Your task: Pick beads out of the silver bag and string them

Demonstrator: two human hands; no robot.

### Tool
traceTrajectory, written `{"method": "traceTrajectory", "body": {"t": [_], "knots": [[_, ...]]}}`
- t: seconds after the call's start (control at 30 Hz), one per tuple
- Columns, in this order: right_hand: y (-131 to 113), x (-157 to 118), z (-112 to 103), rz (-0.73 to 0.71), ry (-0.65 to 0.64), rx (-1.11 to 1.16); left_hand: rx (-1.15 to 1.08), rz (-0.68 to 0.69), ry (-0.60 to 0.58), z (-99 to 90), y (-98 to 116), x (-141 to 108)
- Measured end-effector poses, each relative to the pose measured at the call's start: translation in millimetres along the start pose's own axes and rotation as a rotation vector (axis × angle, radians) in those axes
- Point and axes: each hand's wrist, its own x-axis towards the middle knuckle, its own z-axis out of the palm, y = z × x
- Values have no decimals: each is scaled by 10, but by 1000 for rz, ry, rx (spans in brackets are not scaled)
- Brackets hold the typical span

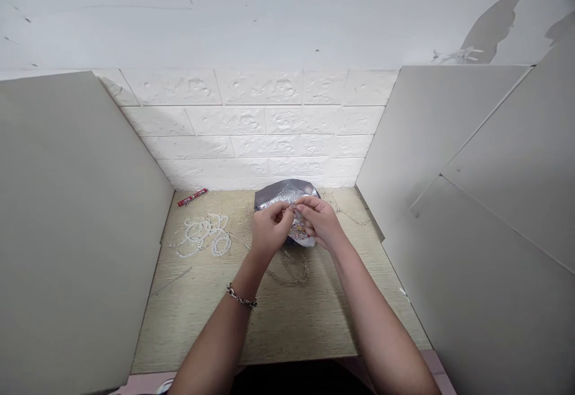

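My left hand and my right hand meet fingertip to fingertip, both pinched closed. What lies between the fingertips is too small to make out. Just beneath them sits an opened silver foil bag with many small multicoloured beads in it. A strand of small clear beads lies looped on the table below my hands. Farther left is a tangle of white bead strands, and a thin string of beads runs from it towards my left wrist.
A red packet lies at the back left of the wooden table. Thin thread or wire curls right of the bag. Grey panels stand on both sides, and a white brick-patterned wall closes the back.
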Motion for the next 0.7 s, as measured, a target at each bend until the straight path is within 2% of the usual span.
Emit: {"method": "traceTrajectory", "body": {"t": [0.33, 0.7], "knots": [[1, -4, 2, -7, -4, -20, 149, 54, 42, 27, -29, -10], [0, -2, 6, -1, -3, -13, 187, 87, 55, 26, -39, -5]]}}
